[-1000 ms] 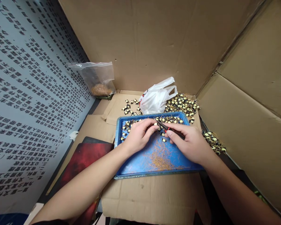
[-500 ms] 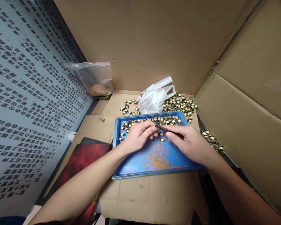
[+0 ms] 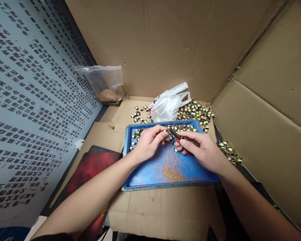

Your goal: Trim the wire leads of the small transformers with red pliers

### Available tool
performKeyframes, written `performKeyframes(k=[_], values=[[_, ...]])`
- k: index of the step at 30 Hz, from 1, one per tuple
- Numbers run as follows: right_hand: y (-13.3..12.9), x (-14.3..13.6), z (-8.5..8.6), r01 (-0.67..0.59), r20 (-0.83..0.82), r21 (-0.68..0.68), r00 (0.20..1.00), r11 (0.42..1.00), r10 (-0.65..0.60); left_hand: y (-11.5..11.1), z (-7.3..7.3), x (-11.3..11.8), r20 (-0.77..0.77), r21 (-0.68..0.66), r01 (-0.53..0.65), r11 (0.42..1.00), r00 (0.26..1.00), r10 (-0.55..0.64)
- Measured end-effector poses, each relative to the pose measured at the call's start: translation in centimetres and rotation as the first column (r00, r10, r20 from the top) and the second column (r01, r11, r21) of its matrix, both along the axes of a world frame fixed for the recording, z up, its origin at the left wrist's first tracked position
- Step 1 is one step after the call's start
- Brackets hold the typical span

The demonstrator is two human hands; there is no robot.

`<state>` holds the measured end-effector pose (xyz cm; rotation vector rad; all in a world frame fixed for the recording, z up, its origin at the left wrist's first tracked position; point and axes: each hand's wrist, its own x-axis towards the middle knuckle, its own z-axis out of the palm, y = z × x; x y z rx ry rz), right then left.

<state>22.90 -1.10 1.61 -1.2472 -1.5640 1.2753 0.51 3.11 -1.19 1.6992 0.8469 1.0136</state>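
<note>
Over the blue tray (image 3: 142, 176), my left hand (image 3: 149, 142) is closed, with thumb and forefinger pinching a small black-and-yellow coil component (image 3: 166, 131), mostly covered by the fingers. My right hand (image 3: 205, 150) grips a pair of wire cutters (image 3: 175, 134) with dark jaws and red on the handles. Their jaws point left, close to the pinched component; whether they touch it I cannot tell. Below the hands, thin copper-coloured wire clippings (image 3: 173, 169) lie scattered on the tray floor. Several similar components (image 3: 188, 128) line the tray's far side, and a loose one (image 3: 175, 150) sits between the hands.
A white plastic bag (image 3: 165, 108) stands behind the tray, beside a heap of components (image 3: 198, 112). More components (image 3: 228, 152) lie at right. A clear zip bag (image 3: 109, 88) stands back left. A red-and-black mat (image 3: 95, 170) lies left. Cardboard walls (image 3: 150, 40) enclose the back and right.
The cutters have turned slightly in my right hand, and their red handles show more. My left hand keeps its pinch. The whole view has shifted a little.
</note>
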Motion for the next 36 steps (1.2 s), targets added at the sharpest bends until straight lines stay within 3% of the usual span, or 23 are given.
performKeyframes(k=[7,10,17,24,29,36], values=[[-0.2,-0.1,0.3,-0.021,0.066,0.035,0.998,0.999,0.019,-0.2,0.9,0.0,-0.140,0.155,0.002,0.988,0.990,0.020],[-0.2,-0.1,0.5,-0.045,0.154,0.073,0.987,0.996,0.034,-0.2,1.0,0.0,-0.161,0.162,0.006,0.987,0.987,0.021],[-0.6,0.0,1.2,-0.091,0.326,0.215,0.945,0.972,0.016,0.1,0.2,0.2,0.075,-0.139,0.156,0.978,0.986,-0.146],[-0.1,-0.4,-0.5,-0.046,0.255,0.243,0.967,0.969,-0.018,0.6,0.3,0.2,0.295,-0.320,0.236,0.918,0.945,-0.140],[0.2,-0.6,-0.9,-0.044,0.218,0.330,0.976,0.943,-0.031,0.3,0.3,0.1,0.286,-0.328,0.288,0.900,0.938,-0.196],[-0.1,-1.2,-0.2,-0.091,0.145,0.288,0.988,0.953,0.051,-0.5,0.5,0.3,0.183,-0.272,0.359,0.893,0.930,-0.318]])
